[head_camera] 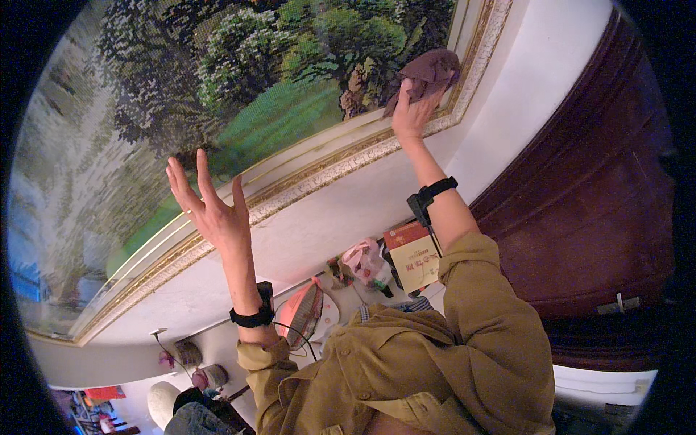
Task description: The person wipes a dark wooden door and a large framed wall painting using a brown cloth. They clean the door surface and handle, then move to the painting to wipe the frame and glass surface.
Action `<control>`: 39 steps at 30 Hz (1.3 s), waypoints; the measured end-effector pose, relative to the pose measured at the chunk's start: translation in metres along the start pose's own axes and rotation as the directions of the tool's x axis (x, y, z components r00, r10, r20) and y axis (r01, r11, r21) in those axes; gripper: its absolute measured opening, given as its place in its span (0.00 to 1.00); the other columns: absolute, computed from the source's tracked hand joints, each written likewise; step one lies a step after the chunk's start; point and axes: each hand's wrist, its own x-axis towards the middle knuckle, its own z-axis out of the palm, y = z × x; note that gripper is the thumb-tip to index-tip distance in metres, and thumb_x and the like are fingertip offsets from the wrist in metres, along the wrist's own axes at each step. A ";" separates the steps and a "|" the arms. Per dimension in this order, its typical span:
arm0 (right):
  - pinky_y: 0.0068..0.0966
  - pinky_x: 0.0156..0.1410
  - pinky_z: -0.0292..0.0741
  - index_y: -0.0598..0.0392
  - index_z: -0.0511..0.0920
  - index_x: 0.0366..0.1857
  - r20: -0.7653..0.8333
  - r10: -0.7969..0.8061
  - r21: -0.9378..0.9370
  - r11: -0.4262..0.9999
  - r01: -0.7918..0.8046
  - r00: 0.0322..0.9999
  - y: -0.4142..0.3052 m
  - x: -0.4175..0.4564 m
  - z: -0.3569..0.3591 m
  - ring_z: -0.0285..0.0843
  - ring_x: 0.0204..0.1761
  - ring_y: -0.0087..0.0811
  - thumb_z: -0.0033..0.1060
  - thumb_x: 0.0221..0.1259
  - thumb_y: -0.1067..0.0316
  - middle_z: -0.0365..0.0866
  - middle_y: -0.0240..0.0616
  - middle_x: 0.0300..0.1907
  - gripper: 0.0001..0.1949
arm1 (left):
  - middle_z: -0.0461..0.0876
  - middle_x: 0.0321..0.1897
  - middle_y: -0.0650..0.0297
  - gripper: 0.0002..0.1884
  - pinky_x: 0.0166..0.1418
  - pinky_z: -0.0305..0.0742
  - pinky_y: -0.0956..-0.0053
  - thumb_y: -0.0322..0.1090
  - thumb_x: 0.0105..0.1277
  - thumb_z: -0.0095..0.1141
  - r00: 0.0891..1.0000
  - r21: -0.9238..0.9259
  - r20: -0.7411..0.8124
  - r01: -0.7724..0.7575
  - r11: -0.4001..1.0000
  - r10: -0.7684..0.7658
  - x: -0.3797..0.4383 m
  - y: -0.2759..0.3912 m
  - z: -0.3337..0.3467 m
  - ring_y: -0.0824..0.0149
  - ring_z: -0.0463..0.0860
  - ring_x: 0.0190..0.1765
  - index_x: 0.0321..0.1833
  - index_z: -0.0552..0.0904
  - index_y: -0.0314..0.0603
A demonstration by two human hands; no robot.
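Note:
A large framed landscape picture (293,114) with a grid-like, stitched texture hangs on the wall in front of me. Its ornate gold and white frame (321,187) runs diagonally across the view. My right hand (416,114) presses a bunched dark brown cloth (429,73) against the picture's lower right corner, beside the frame's edge. The cloth partly covers the fingers. Over the frame's lower edge, further left, my left hand (215,215) is spread with nothing in it. Whether its fingertips touch the picture surface, I cannot tell. Both wrists wear black straps.
A dark red door (587,217) with a handle (619,304) stands at the right. Low along the wall are a red and cream box (413,258) bearing writing, a pink plastic bag (367,261) and a coral and grey item (302,312). Two small pots (209,375) sit lower left.

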 end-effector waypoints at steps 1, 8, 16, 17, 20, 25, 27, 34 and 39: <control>0.56 0.89 0.39 0.64 0.47 0.86 -0.028 0.089 0.025 0.996 -0.089 0.996 -0.004 -0.010 0.003 0.36 0.88 0.65 0.58 0.75 0.39 0.39 0.65 0.87 0.49 | 0.56 0.88 0.54 0.44 0.84 0.64 0.49 0.28 0.58 0.78 1.000 0.011 -0.002 0.000 1.000 0.000 0.000 0.000 -0.001 0.44 0.58 0.86 0.80 0.75 0.57; 0.53 0.90 0.34 0.73 0.36 0.84 0.029 0.335 0.050 0.941 -0.336 0.942 -0.074 -0.069 0.022 0.31 0.89 0.61 0.59 0.75 0.41 0.33 0.68 0.87 0.55 | 0.57 0.87 0.54 0.45 0.85 0.63 0.51 0.27 0.59 0.76 1.000 0.005 0.020 0.010 1.000 -0.010 -0.005 0.001 0.002 0.45 0.59 0.86 0.82 0.73 0.59; 0.78 0.81 0.37 0.40 0.61 0.85 0.284 -0.333 0.090 0.943 0.320 0.899 -0.168 -0.131 0.044 0.32 0.89 0.67 0.72 0.64 0.48 0.39 0.61 0.88 0.45 | 0.60 0.85 0.48 0.43 0.83 0.67 0.51 0.23 0.58 0.73 0.998 -0.121 0.067 0.018 0.992 -0.010 -0.020 -0.014 -0.007 0.42 0.63 0.84 0.80 0.75 0.55; 0.76 0.81 0.38 0.40 0.65 0.84 0.310 -0.486 0.025 0.863 0.504 0.817 -0.176 -0.130 0.049 0.33 0.89 0.66 0.72 0.64 0.46 0.42 0.59 0.88 0.43 | 0.61 0.85 0.47 0.42 0.82 0.68 0.51 0.23 0.58 0.73 0.998 -0.145 0.067 0.032 0.989 -0.022 -0.023 -0.015 -0.009 0.42 0.64 0.83 0.79 0.76 0.54; 0.76 0.81 0.40 0.24 0.72 0.79 0.326 -0.581 0.067 0.801 0.595 0.745 -0.202 -0.113 0.060 0.36 0.88 0.66 0.75 0.59 0.45 0.48 0.52 0.88 0.39 | 0.62 0.83 0.44 0.40 0.80 0.70 0.51 0.22 0.59 0.71 0.993 -0.179 0.091 0.095 0.979 -0.079 -0.033 -0.021 -0.019 0.41 0.67 0.82 0.78 0.77 0.52; 0.75 0.81 0.40 0.22 0.70 0.81 0.299 -0.611 0.129 0.787 0.603 0.733 -0.272 -0.075 0.067 0.39 0.89 0.63 0.74 0.58 0.42 0.49 0.50 0.88 0.41 | 0.58 0.86 0.53 0.41 0.72 0.79 0.55 0.26 0.61 0.72 0.969 -0.115 0.135 0.221 0.969 -0.205 -0.044 -0.042 -0.040 0.44 0.69 0.81 0.80 0.75 0.61; 0.74 0.81 0.40 0.22 0.70 0.81 0.210 -0.622 0.135 0.783 0.607 0.755 -0.295 -0.063 0.080 0.39 0.89 0.61 0.73 0.58 0.41 0.49 0.50 0.88 0.42 | 0.59 0.86 0.53 0.40 0.73 0.78 0.54 0.26 0.61 0.72 0.977 -0.076 0.097 0.196 0.978 -0.188 -0.045 -0.052 -0.048 0.44 0.70 0.79 0.79 0.75 0.58; 0.73 0.82 0.43 0.20 0.68 0.82 0.129 -0.641 0.105 0.768 0.632 0.757 -0.380 -0.038 0.106 0.41 0.89 0.58 0.68 0.59 0.33 0.50 0.45 0.89 0.42 | 0.60 0.84 0.50 0.45 0.73 0.76 0.52 0.24 0.60 0.71 0.968 -0.104 0.032 0.250 0.963 -0.248 -0.034 -0.074 -0.066 0.42 0.72 0.76 0.83 0.70 0.56; 0.70 0.84 0.43 0.17 0.67 0.82 0.155 -0.717 0.168 0.697 0.698 0.679 -0.448 -0.056 0.122 0.44 0.89 0.53 0.78 0.51 0.43 0.50 0.42 0.89 0.47 | 0.60 0.83 0.47 0.42 0.74 0.76 0.54 0.25 0.68 0.69 0.931 -0.220 -0.236 0.226 0.949 -0.277 -0.015 -0.100 -0.085 0.42 0.71 0.78 0.85 0.65 0.48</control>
